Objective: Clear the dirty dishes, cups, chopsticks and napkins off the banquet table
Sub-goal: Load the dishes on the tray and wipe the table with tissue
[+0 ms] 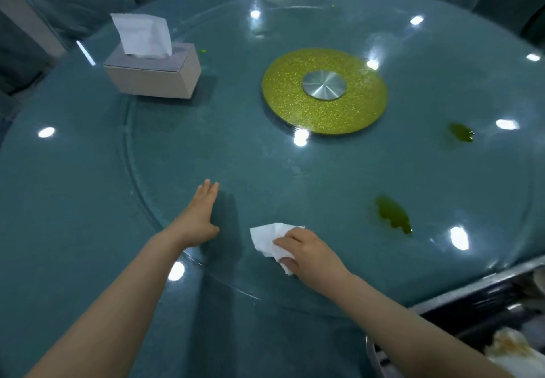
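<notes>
Both forearms bare, reaching forward from bottom edge over table [88, 200]. Left arm enters from lower left, angled up and right; left hand [197, 218] flat, palm down, fingers straight and together, pointing away, thumb spread to right, resting on glass. Right arm enters from lower right, angled up and left; right hand [306, 252] knuckles up, fingers curled, grip closed on crumpled white napkin [269, 239], pressing it to surface. Hands near each other, apart.
</notes>
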Demonstrator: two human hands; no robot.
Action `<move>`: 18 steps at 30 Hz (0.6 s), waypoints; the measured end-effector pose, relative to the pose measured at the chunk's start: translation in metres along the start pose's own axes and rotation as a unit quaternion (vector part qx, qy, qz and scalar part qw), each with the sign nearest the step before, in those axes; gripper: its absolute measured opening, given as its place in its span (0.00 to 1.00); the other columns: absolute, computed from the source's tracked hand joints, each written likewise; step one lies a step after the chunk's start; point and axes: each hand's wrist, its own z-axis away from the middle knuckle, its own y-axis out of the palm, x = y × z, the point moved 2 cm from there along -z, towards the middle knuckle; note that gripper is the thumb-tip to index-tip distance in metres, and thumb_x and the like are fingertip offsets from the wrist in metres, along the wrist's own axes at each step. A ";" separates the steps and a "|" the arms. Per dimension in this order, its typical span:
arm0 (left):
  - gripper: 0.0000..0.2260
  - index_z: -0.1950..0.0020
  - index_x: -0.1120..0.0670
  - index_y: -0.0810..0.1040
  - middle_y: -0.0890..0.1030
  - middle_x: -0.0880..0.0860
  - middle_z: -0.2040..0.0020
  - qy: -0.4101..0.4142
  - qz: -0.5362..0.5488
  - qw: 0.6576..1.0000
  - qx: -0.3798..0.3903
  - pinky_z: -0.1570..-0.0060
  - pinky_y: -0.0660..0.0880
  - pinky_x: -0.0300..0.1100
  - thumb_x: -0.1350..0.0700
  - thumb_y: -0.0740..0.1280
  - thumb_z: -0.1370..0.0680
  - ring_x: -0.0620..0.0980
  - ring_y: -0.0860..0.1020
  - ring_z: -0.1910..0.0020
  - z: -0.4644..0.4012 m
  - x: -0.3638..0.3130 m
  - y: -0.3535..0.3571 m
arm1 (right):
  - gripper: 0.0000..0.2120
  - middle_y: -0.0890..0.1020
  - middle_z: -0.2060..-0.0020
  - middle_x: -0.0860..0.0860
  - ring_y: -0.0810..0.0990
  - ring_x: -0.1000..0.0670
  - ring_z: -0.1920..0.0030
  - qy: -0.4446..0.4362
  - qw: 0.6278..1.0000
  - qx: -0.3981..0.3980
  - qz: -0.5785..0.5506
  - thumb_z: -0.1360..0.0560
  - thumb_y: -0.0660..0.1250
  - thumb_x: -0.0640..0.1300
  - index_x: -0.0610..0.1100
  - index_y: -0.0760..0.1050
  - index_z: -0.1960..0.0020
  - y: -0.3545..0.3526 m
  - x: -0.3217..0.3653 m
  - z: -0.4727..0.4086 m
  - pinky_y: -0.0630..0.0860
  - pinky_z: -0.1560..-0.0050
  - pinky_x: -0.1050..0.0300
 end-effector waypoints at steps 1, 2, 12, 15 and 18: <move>0.43 0.22 0.54 0.42 0.38 0.51 0.22 0.005 0.009 1.000 -0.009 0.30 0.45 0.37 0.69 0.64 0.29 0.46 0.39 0.24 0.001 -0.007 0.005 | 0.17 0.76 0.42 0.45 0.74 0.46 0.41 0.047 0.999 0.011 0.005 0.23 0.66 0.46 0.44 0.76 0.35 0.000 -0.005 0.006 0.71 0.43 0.58; 0.42 0.22 0.54 0.42 0.38 0.51 0.22 0.013 0.014 1.000 -0.014 0.30 0.45 0.37 0.70 0.62 0.29 0.46 0.39 0.24 0.003 -0.015 0.010 | 0.18 0.74 0.41 0.46 0.72 0.46 0.40 0.079 0.997 0.021 0.015 0.22 0.64 0.49 0.46 0.75 0.34 -0.002 -0.009 0.013 0.69 0.43 0.57; 0.38 0.22 0.55 0.46 0.42 0.52 0.21 0.042 0.031 0.999 -0.002 0.26 0.47 0.42 0.71 0.55 0.29 0.49 0.42 0.23 0.017 -0.107 0.074 | 0.05 0.77 0.52 0.44 0.74 0.42 0.47 0.130 0.991 -0.038 0.009 0.27 0.65 0.38 0.38 0.74 0.53 -0.024 -0.028 0.053 0.64 0.57 0.59; 0.37 0.22 0.55 0.45 0.41 0.54 0.21 0.066 0.005 0.998 0.023 0.25 0.45 0.45 0.68 0.58 0.28 0.51 0.42 0.23 0.016 -0.136 0.092 | 0.08 0.79 0.62 0.43 0.77 0.40 0.56 0.186 0.968 -0.166 -0.014 0.33 0.71 0.33 0.38 0.79 0.54 -0.056 -0.054 0.075 0.72 0.59 0.51; 0.37 0.22 0.54 0.43 0.40 0.54 0.21 0.067 -0.029 0.997 0.019 0.25 0.44 0.51 0.62 0.60 0.25 0.52 0.41 0.23 0.005 -0.160 0.105 | 0.13 0.81 0.62 0.43 0.77 0.39 0.53 0.283 0.931 -0.228 0.029 0.34 0.73 0.35 0.43 0.83 0.50 -0.084 -0.093 0.098 0.74 0.54 0.52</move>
